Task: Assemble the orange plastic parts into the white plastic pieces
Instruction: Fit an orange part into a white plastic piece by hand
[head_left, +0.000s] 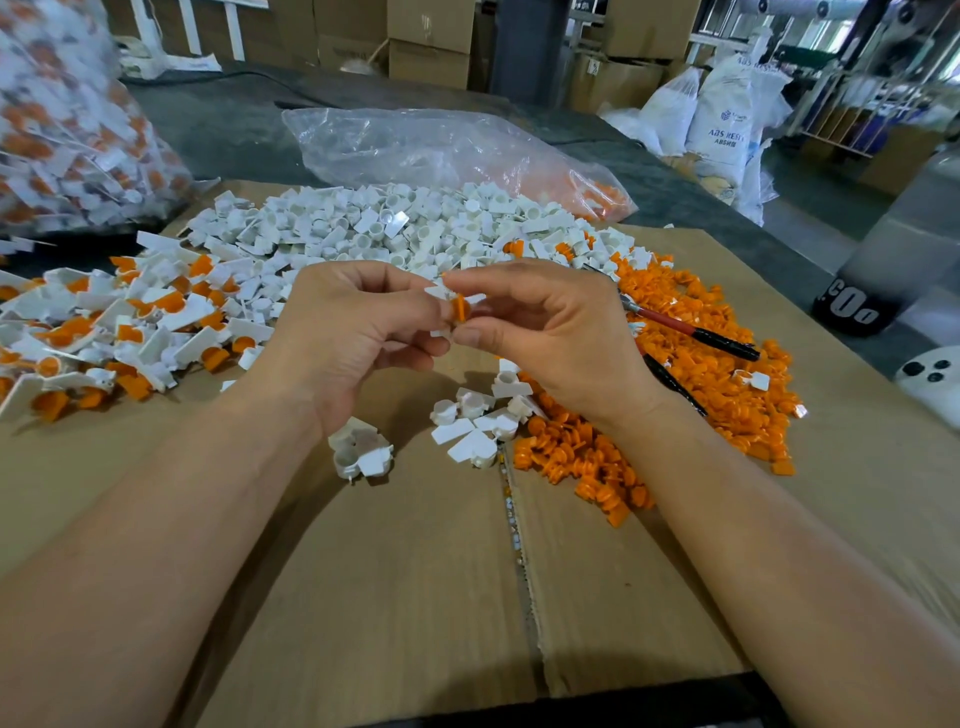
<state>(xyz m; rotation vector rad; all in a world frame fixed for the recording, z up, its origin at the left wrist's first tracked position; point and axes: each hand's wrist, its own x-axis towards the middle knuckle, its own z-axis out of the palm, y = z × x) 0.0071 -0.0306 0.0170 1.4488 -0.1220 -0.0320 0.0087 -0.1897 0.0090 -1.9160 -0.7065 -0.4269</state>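
1. Orange part (460, 307) pinched at chest height above the cardboard (415, 571) that covers the bench; held between fingertips of both hands, pressed against a white piece (439, 292) mostly hidden by the fingers; seated fully or not, cannot tell.
2. Left hand (353, 332) curled closed around the white piece; right hand (550, 332) closed in a narrow pinch on the orange part.
3. Done so far, judging by the layout: a heap of joined pieces (104, 332) on the left of the cardboard; more of the same in a clear bag (67, 130) at far left.
4. Left to do, and plenty: a large pile of bare white pieces (395, 228) behind the hands; a broad spread of loose orange parts (701, 374) to the right; probably well short of the end.
5. Close by: a few white pieces (478, 421) set just under the hands, handy for the next picks.
6. In the way: red-and-black handled pliers (696, 332) lying across the orange spread, near the right wrist; a half-empty plastic bag (441, 150) behind the white pile, no hindrance.
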